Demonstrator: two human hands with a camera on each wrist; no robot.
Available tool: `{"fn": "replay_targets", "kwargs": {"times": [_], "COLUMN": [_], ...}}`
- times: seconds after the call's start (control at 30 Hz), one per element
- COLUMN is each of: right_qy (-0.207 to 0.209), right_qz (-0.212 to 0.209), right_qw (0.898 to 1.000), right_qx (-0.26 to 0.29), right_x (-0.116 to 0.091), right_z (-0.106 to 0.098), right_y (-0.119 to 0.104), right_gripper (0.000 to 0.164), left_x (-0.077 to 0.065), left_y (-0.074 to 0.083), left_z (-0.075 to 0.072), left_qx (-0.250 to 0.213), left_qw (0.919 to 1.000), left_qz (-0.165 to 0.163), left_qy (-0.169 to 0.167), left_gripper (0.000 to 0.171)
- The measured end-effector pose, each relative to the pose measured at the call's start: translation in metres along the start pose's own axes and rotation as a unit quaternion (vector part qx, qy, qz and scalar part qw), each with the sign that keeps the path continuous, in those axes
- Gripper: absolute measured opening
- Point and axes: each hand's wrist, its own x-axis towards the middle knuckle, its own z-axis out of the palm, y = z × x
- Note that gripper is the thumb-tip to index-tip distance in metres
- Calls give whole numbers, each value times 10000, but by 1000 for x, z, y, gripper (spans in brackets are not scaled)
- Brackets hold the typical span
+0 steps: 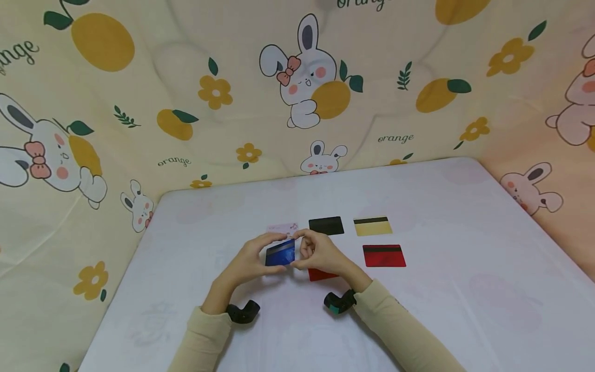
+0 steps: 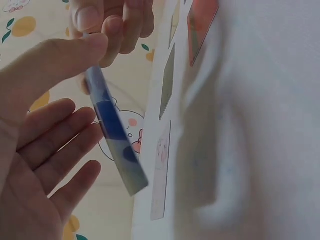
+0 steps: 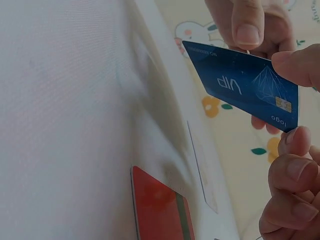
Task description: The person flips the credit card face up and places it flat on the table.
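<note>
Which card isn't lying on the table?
The blue card, held up by the left hand and right hand. The pink card, black card, gold card and both red cards lie flat on the table.

The left hand (image 1: pixel 251 261) and right hand (image 1: pixel 323 253) hold a blue card (image 1: pixel 280 253) above a white tabletop (image 1: pixel 465 232), where a pink card (image 1: pixel 279 227), black card (image 1: pixel 326 226), gold card (image 1: pixel 373 228) and two red cards (image 1: pixel 384 258) lie
</note>
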Motion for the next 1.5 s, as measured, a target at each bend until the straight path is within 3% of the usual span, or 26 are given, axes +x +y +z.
{"fn": "replay_targets", "kwargs": {"times": [0.2,0.57,0.97,1.2,1.5], "right_qy": [-55,-49,105,145,126], "right_qz": [-36,-146,-112,-48,52], "right_qw": [10000,9999,9994,9994,9992], "right_qx": [-17,-67,304,316,379], "right_x": [-1,0,0,0,1], "right_z": [1,1,0,1,2], "right_y": [-3,-3,-3,-3,1], "right_gripper": [52,53,59,60,59], "left_x": [0,-1,0,0,0], "left_y": [1,1,-1,-1,2], "left_z": [2,3,1,-1,-3], "left_qx": [107,-40,-236,-451,-1136], "left_qw": [9998,9999,9995,9987,9928], "left_qz": [183,107,163,111,-129], "left_qy": [28,-7,142,228,345], "left_gripper": [65,61,58,57,59]}}
